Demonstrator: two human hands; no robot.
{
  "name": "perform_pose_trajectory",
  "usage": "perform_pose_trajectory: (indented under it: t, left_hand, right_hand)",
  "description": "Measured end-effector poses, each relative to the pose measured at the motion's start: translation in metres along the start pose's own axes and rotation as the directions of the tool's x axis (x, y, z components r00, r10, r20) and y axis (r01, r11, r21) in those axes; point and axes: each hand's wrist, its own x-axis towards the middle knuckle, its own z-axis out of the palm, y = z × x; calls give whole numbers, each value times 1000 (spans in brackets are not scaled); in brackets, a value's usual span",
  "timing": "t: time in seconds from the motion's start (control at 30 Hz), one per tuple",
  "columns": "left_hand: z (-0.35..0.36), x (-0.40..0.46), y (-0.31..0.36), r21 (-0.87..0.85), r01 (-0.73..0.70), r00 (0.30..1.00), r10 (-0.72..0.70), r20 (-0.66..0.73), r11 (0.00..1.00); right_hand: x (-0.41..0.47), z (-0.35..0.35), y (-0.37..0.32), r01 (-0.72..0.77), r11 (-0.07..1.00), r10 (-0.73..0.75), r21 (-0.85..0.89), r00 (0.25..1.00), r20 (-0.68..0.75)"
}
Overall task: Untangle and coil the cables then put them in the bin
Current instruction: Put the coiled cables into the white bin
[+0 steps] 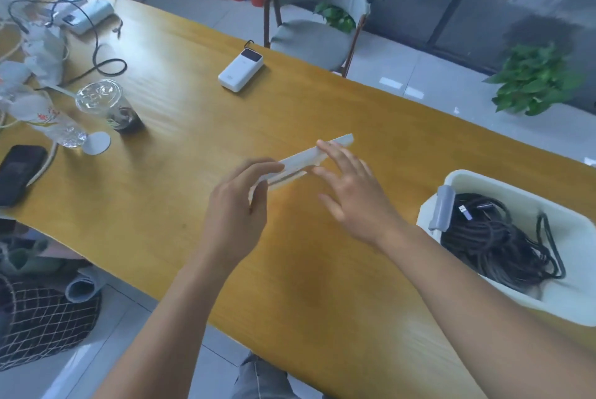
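left hand (240,202) grips white bar (317,153) — a folded cable, perhaps.

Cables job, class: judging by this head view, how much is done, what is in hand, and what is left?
Done: black cables lie in the white bin. In hand: the left hand grips a white slab-like object; the right hand rests on it with straight fingers. Left: a loose black cable and pale cables at the table's far left.

Bare forearms (180,302), grey trousers (258,379)
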Motion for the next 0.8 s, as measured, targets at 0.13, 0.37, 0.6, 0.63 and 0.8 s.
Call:
perform_pose_trajectory:
  t: [0.13,0.37,0.6,0.63,0.8]
  left_hand:
    - [4,14,33,-39,-17,1000,17,-10,999]
    - [30,34,91,-55,-151,988,151,-18,987]
    - [58,60,147,-97,-248,969,244,-46,964]
    - [62,62,155,-103,-248,968,243,-59,963]
    - [86,72,192,-190,-192,980,180,-81,963]
  right_hand:
    - [-17,-22,23,-30,999,31,13,994,-104]
    - [-53,-59,62,-70,998,68,2,972,-226]
    - [-90,-106,95,-119,991,92,-60,934,-346]
    - [-96,-111,100,-138,988,106,-64,926,-361]
    - [-133,-132,128,-231,972,191,-52,893,-408]
